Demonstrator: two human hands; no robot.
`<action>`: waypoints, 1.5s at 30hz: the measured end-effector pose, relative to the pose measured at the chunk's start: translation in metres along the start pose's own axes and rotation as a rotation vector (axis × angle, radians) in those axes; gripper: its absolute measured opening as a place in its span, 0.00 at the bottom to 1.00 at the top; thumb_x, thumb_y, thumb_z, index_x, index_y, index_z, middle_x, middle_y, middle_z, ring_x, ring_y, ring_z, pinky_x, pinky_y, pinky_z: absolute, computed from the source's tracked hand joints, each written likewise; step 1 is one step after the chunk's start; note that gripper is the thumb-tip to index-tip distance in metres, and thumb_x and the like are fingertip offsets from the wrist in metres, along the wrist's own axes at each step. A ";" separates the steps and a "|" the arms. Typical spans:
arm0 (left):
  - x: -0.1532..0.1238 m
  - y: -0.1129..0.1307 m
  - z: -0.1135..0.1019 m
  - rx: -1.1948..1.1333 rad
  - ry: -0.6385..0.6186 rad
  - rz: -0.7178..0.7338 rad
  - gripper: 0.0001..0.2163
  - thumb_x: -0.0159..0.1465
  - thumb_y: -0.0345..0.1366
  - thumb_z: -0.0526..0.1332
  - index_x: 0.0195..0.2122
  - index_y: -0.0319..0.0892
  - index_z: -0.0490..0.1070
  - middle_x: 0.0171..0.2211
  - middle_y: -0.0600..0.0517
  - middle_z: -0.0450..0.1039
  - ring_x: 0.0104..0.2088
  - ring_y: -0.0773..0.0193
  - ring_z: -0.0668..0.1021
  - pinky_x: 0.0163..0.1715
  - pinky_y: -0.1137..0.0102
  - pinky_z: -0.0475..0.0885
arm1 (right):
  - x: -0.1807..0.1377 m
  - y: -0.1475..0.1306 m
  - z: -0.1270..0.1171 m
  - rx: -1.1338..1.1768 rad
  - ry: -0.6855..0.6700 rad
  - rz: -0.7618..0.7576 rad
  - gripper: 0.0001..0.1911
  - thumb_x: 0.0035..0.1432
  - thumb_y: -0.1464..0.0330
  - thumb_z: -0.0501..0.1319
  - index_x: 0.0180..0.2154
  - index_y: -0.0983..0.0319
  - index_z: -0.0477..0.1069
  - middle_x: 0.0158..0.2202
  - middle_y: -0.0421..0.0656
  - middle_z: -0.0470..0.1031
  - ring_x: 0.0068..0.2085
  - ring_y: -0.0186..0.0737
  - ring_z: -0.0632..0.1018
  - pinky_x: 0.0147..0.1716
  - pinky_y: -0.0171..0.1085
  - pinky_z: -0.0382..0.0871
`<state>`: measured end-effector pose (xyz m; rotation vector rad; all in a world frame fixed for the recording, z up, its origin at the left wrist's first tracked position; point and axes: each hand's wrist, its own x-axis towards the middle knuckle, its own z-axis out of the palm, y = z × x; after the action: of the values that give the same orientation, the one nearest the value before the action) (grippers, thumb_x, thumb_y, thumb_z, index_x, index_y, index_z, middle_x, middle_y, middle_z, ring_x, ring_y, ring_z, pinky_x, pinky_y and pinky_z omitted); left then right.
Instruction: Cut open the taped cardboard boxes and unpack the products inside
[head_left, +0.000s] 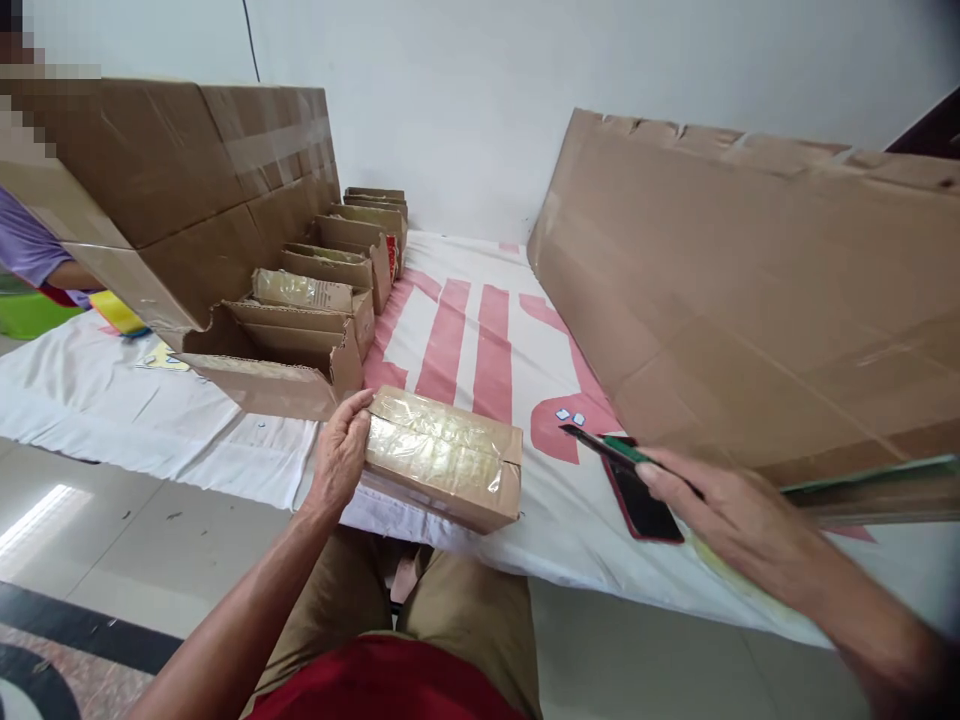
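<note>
A small cardboard box (pixel 442 450), its top covered with shiny clear tape, sits at the front edge of the cloth-covered table in front of me. My left hand (pixel 343 450) grips its left end. My right hand (pixel 720 505), slightly blurred, is closed around a green utility knife (pixel 619 452) with its blade pointing left. The knife tip is to the right of the box and apart from it, near two small white-and-blue pieces (pixel 570 416). Under the knife and right hand lies a dark phone (pixel 646 505) with a red edge.
Several open cardboard boxes (pixel 285 365) line the left side against a tall cardboard partition (pixel 195 165). Another large cardboard panel (pixel 750 290) leans on the right. A white tablecloth (pixel 517 350) with pink stripes covers the table. Behind the left partition a person's purple sleeve (pixel 30 240) shows.
</note>
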<state>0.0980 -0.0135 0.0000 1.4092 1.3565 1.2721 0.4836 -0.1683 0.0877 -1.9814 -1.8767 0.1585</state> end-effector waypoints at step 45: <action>-0.052 -0.019 -0.071 0.115 -0.189 0.478 0.11 0.61 0.24 0.57 0.36 0.45 0.76 0.54 0.43 0.79 0.54 0.54 0.82 0.48 0.63 0.79 | 0.102 -0.126 0.082 -0.318 -0.007 -0.340 0.10 0.67 0.71 0.56 0.41 0.60 0.77 0.40 0.48 0.82 0.43 0.50 0.79 0.45 0.46 0.65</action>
<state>0.0290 -0.0699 -0.0119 1.9621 1.0103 1.3263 0.3466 -0.0497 0.0787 -1.8089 -2.3256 -0.2444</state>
